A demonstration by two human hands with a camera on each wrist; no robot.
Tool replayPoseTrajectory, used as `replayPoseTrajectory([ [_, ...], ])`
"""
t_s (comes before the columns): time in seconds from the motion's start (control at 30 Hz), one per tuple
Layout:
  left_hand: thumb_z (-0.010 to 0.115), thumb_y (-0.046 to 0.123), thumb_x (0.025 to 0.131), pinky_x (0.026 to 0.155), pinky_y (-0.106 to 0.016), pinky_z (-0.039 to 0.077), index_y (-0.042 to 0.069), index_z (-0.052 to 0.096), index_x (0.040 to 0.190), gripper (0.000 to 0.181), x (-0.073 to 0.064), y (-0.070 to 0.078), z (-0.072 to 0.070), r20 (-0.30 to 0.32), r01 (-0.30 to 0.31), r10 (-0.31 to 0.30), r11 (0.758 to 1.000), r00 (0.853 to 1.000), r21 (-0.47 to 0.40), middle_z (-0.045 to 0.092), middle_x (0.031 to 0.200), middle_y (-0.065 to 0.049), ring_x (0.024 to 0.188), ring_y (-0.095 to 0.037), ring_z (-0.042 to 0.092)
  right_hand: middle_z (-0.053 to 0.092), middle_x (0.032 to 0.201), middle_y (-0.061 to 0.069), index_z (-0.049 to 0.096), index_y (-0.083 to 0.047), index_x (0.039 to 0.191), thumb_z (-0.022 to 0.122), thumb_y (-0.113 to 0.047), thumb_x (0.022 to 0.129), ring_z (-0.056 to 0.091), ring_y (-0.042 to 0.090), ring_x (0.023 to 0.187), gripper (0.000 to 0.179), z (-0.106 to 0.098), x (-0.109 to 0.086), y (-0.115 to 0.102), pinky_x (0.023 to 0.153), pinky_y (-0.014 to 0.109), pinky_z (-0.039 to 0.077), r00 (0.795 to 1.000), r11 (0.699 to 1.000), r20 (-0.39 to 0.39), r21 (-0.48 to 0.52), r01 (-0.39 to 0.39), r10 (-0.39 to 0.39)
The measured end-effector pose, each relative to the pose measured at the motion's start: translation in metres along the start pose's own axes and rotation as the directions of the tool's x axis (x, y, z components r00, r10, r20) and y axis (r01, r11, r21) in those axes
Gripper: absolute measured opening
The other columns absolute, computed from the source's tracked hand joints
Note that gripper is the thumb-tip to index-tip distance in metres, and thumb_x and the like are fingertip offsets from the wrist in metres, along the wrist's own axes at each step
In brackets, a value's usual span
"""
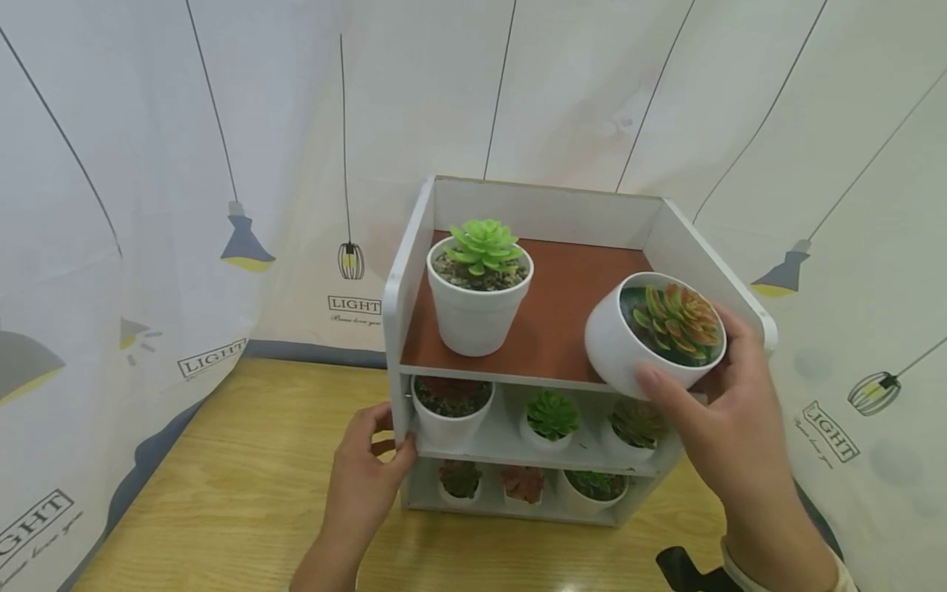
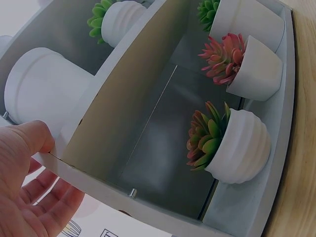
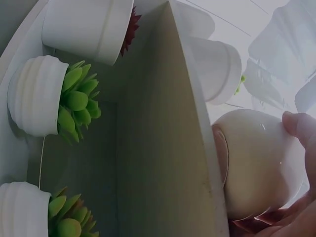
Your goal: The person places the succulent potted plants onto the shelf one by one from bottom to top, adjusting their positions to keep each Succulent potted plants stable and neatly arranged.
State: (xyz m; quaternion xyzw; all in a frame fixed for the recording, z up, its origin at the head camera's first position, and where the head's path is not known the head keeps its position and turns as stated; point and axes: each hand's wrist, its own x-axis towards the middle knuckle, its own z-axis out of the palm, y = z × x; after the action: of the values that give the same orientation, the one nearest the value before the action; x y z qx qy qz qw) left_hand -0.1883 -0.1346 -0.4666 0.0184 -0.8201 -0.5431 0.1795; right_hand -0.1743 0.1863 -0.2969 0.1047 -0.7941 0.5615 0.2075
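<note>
My right hand (image 1: 740, 403) grips a round white pot with an orange-green succulent (image 1: 676, 325), thumb at the front and fingers round the far right side. The pot tilts toward me over the front right edge of the top shelf; the right wrist view shows its base right at the board's edge. With thumb on the front edge and fingers round the outer side, my left hand (image 1: 370, 460) holds the left side panel of the white shelf unit (image 1: 399, 288). A potted bright green succulent (image 1: 481, 288) stands upright on the brown top board (image 1: 565, 284), at the left.
On the middle shelf sit a pot with a dark red plant (image 1: 451, 411), a small green succulent (image 1: 551, 419) and a brownish-green one (image 1: 636, 427). Several potted plants, including a red succulent (image 2: 227, 59), line the bottom shelf. A wooden table (image 1: 244, 469) supports the unit; printed cloth (image 1: 592, 90) hangs behind.
</note>
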Motion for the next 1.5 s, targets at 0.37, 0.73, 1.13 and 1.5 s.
replayPoseTrajectory([
  [0.37,0.075,0.002,0.092,0.095,-0.045,0.062,0.013,0.064,0.132,0.043,-0.002,0.002,-0.002,-0.004,-0.025,0.025,1.0,1.0,-0.004,0.064,0.12,-0.004,0.111,-0.017,0.061,0.046,0.145,0.0,0.026,-0.02,0.161,0.075,-0.023,0.095,0.055,0.01,0.121,0.082,0.002,0.01,0.005,0.092,0.003,0.049,0.999,0.987,0.011,-0.151,-0.044,0.047],
  [0.73,0.076,0.003,0.091,0.093,-0.042,0.062,0.013,0.064,0.131,0.043,-0.001,0.001,-0.001,-0.007,-0.015,0.015,1.0,1.0,0.005,0.063,0.12,-0.002,0.11,-0.017,0.061,0.042,0.156,0.008,0.019,-0.019,0.165,0.072,-0.044,0.096,0.048,0.025,0.136,0.09,0.002,0.019,0.001,0.113,0.04,0.049,0.985,0.949,0.007,-0.271,-0.162,0.171],
  [1.13,0.075,0.002,0.092,0.094,-0.039,0.062,0.014,0.065,0.131,0.043,-0.002,0.002,-0.002,-0.004,-0.031,0.031,0.999,1.0,-0.01,0.064,0.12,-0.003,0.11,-0.018,0.061,0.046,0.152,0.007,0.023,-0.017,0.164,0.071,-0.045,0.096,0.05,0.025,0.133,0.087,0.004,0.022,0.002,0.112,0.049,0.047,0.987,0.946,0.026,-0.291,-0.142,0.156],
  [1.5,0.075,0.002,0.091,0.094,-0.039,0.062,0.014,0.065,0.131,0.042,-0.002,0.002,-0.002,-0.006,-0.031,0.031,0.999,1.0,-0.008,0.064,0.12,-0.003,0.11,-0.017,0.061,0.047,0.15,0.006,0.021,-0.019,0.164,0.076,-0.033,0.095,0.053,0.021,0.131,0.089,0.003,0.015,0.006,0.097,0.005,0.046,0.994,0.966,0.04,-0.246,-0.085,0.098],
])
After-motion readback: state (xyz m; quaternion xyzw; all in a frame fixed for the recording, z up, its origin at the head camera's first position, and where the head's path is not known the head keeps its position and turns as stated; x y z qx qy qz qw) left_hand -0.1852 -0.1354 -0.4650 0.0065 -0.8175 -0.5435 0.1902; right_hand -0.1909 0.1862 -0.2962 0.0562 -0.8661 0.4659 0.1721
